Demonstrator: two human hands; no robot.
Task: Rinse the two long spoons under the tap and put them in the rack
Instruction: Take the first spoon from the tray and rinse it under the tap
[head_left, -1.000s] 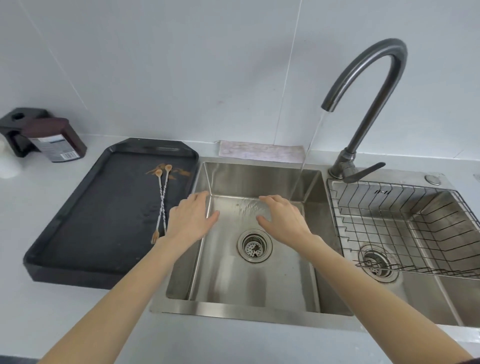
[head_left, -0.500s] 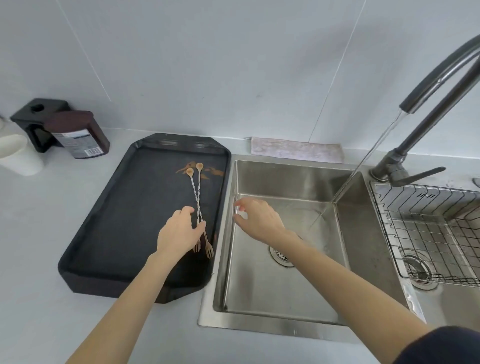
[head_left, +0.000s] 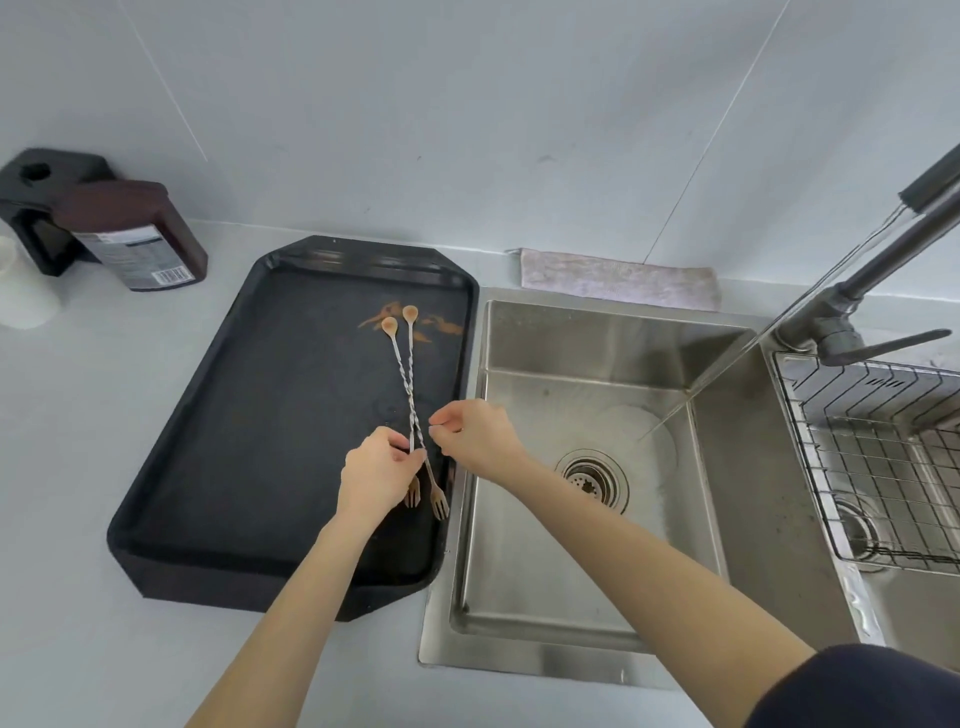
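Observation:
Two long spoons (head_left: 404, 382) with twisted metal handles lie crossed on a black tray (head_left: 249, 426). Their small bowls point away from me and their fork-like ends point toward me. Brown smears mark the tray around the bowls. My left hand (head_left: 376, 475) pinches the handles where they cross, near the fork ends. My right hand (head_left: 475, 434) hovers just right of the handles with thumb and forefinger slightly apart, holding nothing. The wire rack (head_left: 883, 447) sits in the right basin. Water runs from the tap (head_left: 878, 254) into the left sink basin (head_left: 540, 582).
A folded cloth (head_left: 618, 280) lies behind the sink against the wall. A dark brown bottle (head_left: 130, 234) and a black holder (head_left: 36, 197) stand at the far left, with a white cup (head_left: 21, 296) beside them. Grey counter surrounds the tray.
Both hands left the sink and moved left over the tray. My left hand closed on the spoon handles, and my right hand came up beside them. The view shifted left.

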